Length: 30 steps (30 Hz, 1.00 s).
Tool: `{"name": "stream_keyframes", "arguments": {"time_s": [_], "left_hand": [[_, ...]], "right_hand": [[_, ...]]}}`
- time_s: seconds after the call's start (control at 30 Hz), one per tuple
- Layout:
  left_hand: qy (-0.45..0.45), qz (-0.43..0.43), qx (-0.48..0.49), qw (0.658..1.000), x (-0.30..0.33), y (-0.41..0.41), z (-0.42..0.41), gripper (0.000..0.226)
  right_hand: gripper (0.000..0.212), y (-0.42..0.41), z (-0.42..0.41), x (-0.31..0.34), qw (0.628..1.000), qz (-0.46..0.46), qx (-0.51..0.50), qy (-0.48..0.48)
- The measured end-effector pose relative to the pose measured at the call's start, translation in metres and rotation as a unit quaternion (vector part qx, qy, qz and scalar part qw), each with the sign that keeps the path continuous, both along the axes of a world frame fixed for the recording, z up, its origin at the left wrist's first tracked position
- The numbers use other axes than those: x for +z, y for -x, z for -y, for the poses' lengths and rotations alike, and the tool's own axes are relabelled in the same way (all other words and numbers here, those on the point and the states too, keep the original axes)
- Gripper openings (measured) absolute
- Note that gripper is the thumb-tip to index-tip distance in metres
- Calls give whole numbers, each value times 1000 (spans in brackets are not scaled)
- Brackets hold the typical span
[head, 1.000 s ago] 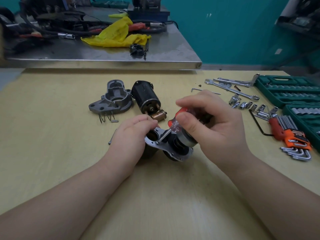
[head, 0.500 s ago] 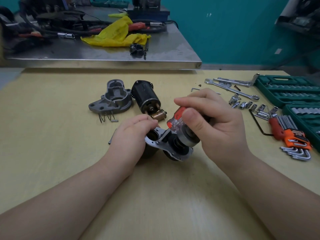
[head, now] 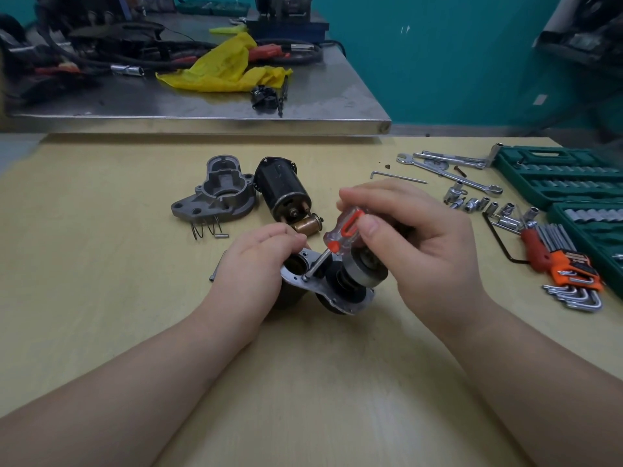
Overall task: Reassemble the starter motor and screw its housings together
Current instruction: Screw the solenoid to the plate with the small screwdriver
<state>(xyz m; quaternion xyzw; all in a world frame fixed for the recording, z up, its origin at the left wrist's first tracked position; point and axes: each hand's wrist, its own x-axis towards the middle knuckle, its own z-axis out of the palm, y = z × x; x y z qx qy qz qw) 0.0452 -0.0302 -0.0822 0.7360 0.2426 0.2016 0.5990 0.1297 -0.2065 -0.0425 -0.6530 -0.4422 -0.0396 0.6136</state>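
Head view: your right hand (head: 424, 251) fingers are pinching the screwdriver (head: 340, 235), tip sitting on a screw (head: 304, 278) in the housing plate (head: 317, 284). Left hand (head: 256, 264) is gripping the starter motor (head: 337, 288) at mid-table. You're likely driving that screw; next, keep the tip seated, then turn.

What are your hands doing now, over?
Right hand gripping screwdriver, tip on plate screw. Left hand steadying motor housing. Nothing blocking.
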Motion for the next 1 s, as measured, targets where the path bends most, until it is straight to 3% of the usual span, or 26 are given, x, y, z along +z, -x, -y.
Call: {"name": "stream_keyframes", "arguments": {"time_s": [0.13,0.37,0.57,0.73,0.83,0.9,1.0], "left_hand": [[-28,-3,-19,999,1,1,0,27],[-35,-10,-25,999,0,2,-1,32],[-41,-7,-34,999,3,3,0,38],[-93,-25,-32,995,4,3,0,26],[-83,-8,-37,996,1,4,0,27],[-23,2,-31,999,0,3,1,28],[-25,6,-24,999,0,2,2,20]], "right_hand": [[21,2,-4,3,1000,-6,-2,-5],[31,0,0,5,1000,-13,10,1],[23,3,-4,7,1000,-7,13,-6],[27,0,0,2,1000,-14,5,8],[17,1,-3,3,1000,-9,-4,7],[20,2,-5,5,1000,3,-1,1],[20,0,-2,4,1000,12,9,-3]]}}
